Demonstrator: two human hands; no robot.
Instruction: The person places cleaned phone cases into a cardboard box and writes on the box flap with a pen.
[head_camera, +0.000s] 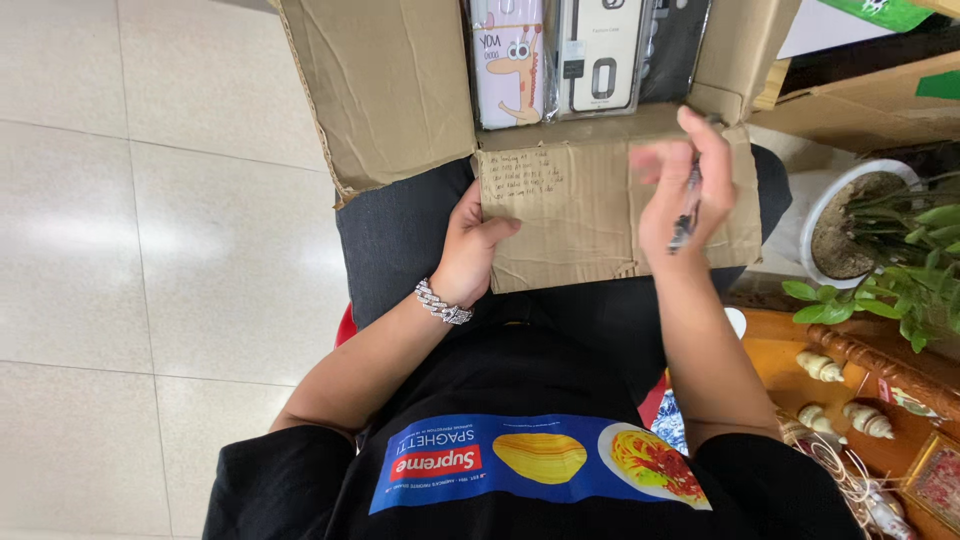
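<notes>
Open cardboard box (400, 90) across the lap, near flap (580, 215) folded down over the knees, handwritten lines in its upper left corner. Left hand (470, 245) clamped on the flap's left edge, thumb on top, fingers under; chain bracelet (443, 302) at the wrist. Right hand (685, 185) raised above the flap's right part, fingers closed around a dark pen (685, 215), tip pointing down toward the cardboard; touching or just clear of it, cannot tell, hand blurred. Bare stretch of flap between the two hands.

Wide open room to the left: pale glossy floor tiles (150, 250). Tight on the right: white pot (850, 215) with soil and a green plant (900, 275) close by the right elbow side, orange wooden surface (790, 370) with carved rail and small shell-like ornaments (820, 366) below it, more cardboard (870, 100) stacked beyond.

Inside the box, standing in a row against the far side: packaged phone cases, one pink with a cartoon giraffe (510, 60), one light-coloured (600, 55), one dark (675, 45) at the right.
</notes>
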